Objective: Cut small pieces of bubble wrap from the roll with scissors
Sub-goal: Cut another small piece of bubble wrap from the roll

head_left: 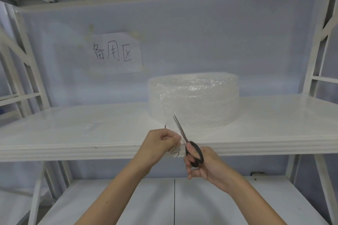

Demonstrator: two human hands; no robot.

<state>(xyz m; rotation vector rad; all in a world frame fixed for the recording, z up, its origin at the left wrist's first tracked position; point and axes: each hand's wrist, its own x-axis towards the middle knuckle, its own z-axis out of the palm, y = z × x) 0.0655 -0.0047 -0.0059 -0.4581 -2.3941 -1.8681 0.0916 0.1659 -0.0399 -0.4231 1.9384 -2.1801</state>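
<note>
The roll of bubble wrap stood on its flat end on the middle shelf of a white rack, with its loose tail drawn forward over the shelf's front edge. The left hand pinched that tail between thumb and fingers, probably to keep the film taut so the blades could bite rather than fold it. The right hand had its grip closed through the black loops of the scissors, blades angled up and away toward the roll and nearly together; the clear film made it hard to tell how far they had entered the sheet. The left fingers sat just beside the blades, the main thing to mind. A paper sign with handwritten characters hung on the back panel, well apart. Nothing else on the shelf blocked the cut.
</note>
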